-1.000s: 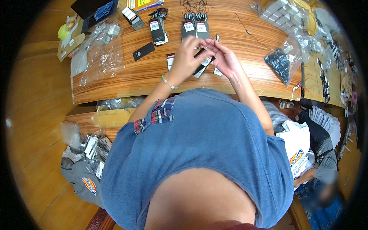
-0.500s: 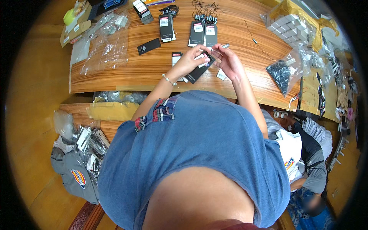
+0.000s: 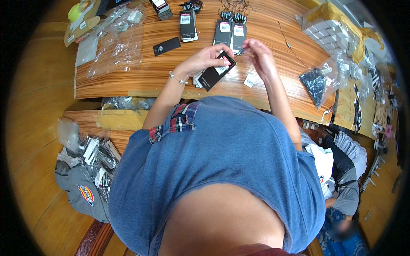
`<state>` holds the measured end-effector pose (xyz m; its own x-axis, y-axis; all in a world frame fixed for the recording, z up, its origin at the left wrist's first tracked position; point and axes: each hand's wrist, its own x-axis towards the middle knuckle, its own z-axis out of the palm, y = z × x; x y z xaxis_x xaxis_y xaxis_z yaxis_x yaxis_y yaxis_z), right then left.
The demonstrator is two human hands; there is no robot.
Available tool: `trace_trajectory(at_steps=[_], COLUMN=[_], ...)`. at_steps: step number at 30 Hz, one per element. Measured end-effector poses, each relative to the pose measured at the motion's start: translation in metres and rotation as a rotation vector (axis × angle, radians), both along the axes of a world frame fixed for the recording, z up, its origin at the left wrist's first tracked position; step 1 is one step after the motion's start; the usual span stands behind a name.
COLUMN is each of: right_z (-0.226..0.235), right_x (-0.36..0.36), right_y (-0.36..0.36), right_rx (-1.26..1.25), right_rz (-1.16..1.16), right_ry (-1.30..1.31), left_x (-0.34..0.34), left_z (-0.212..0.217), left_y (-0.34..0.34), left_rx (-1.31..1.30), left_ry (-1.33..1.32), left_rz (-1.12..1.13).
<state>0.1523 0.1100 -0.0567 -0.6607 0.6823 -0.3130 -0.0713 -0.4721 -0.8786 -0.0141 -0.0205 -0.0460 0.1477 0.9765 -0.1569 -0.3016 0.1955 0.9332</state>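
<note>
Left hand [image 3: 204, 60] still gripping black hang tag [image 3: 217, 71], now tilted lower; right hand [image 3: 257, 54] fingers pinched, contents unclear.

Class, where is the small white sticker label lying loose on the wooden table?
In the head view, the small white label lies on the wooden table just below the right hand, right of the black hang tag held by the left hand.

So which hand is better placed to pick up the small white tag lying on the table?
Probably the right hand: the white tag lies just below it, while the left hand holds the black card.
</note>
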Motion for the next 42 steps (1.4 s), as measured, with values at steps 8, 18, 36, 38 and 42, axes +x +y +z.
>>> trace_trajectory(at_steps=[8, 18, 36, 38, 42], right_z=[0.019, -0.004, -0.092, -0.082, -0.052], right_x=[-0.005, -0.105, -0.183, -0.154, -0.073], right_y=[0.057, 0.190, 0.211, 0.198, 0.118], right_rx=[0.537, 1.060, 1.546, 1.458, 1.346], right_rz=[0.198, 0.071, 0.093, 0.109, 0.139], right_ry=[-0.220, -0.206, -0.430, -0.392, -0.298], left_x=[-0.020, -0.047, -0.053, -0.054, -0.051], left_z=[-0.025, -0.073, -0.073, -0.077, -0.090], left_y=[0.011, 0.100, -0.017, -0.031, -0.048], left_rx=[-0.038, -0.036, -0.096, -0.087, -0.053], left_ry=[-0.170, 0.293, 0.961, 1.054, 1.090], left_rz=[0.118, 0.566, 0.442, 0.404, 0.409])
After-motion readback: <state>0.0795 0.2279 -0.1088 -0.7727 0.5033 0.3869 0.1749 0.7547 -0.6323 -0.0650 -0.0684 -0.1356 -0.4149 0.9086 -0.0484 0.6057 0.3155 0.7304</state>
